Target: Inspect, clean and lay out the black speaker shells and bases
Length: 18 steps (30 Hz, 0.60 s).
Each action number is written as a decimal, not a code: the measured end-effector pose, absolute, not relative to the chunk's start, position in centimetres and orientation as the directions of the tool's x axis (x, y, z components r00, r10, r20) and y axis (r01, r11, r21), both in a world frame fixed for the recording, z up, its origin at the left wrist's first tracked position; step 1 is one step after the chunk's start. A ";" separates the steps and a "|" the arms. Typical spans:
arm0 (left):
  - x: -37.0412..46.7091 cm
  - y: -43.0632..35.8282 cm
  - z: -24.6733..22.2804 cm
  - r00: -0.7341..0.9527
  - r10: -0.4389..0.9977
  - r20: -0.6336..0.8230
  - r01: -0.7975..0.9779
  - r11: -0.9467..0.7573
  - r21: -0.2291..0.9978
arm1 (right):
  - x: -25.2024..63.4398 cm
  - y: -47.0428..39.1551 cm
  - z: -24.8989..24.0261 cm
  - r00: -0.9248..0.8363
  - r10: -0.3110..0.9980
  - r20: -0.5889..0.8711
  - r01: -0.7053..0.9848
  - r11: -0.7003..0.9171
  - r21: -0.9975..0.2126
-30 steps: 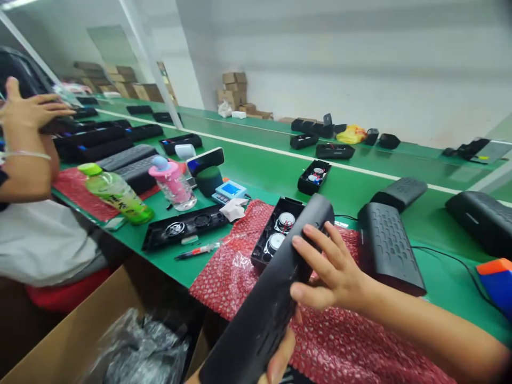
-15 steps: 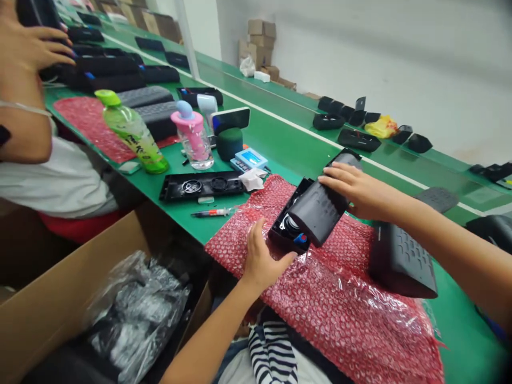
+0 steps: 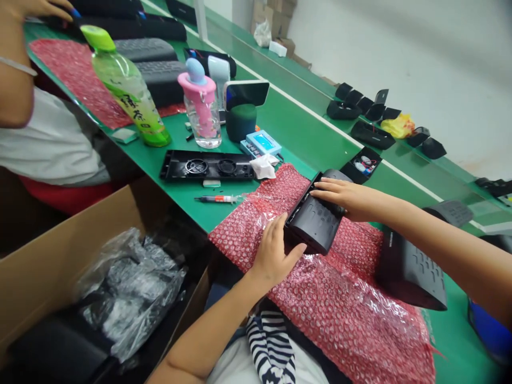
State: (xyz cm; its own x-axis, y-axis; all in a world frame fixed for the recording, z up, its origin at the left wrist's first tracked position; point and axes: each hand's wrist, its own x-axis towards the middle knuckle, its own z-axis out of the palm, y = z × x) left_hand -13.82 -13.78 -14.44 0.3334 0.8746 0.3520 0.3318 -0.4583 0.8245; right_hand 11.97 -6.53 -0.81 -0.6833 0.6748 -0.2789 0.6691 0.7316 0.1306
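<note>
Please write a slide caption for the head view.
Right hand resting atop a black casing on red bubble wrap, with the left hand open at its near end.

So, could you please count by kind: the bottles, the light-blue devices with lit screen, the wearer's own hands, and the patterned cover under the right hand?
Bottles: 2 (green bottle, pink-lidded bottle)
Light-blue device: 1
Own hands: 2 (left hand, right hand)
Patterned cover: 1
Total: 6

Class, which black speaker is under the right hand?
The black speaker between the left hand and right hand, which rests on its top; neither touches the neighbouring speaker at right.
</note>
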 end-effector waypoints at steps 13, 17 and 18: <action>-14.0 -13.7 -14.1 0.291 0.888 0.357 0.276 -0.435 0.857 | 12.8 -6.3 -0.5 -0.739 0.646 -0.191 0.644 0.761 0.083; -14.1 -13.7 -14.1 0.282 0.887 0.367 0.275 -0.440 0.855 | 12.4 -6.0 -0.9 -0.751 0.633 -0.190 0.629 0.773 0.087; -14.1 -13.7 -14.1 0.281 0.887 0.366 0.276 -0.440 0.855 | 12.3 -5.9 -1.1 -0.757 0.627 -0.186 0.623 0.778 0.085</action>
State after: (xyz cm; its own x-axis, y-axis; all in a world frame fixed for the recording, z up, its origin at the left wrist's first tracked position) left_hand -14.07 -13.69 -14.07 0.2813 0.8870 0.3661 0.2755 -0.4401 0.8546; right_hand 12.32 -5.95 -1.06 -0.7568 0.6265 -0.1864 0.6228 0.7777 0.0855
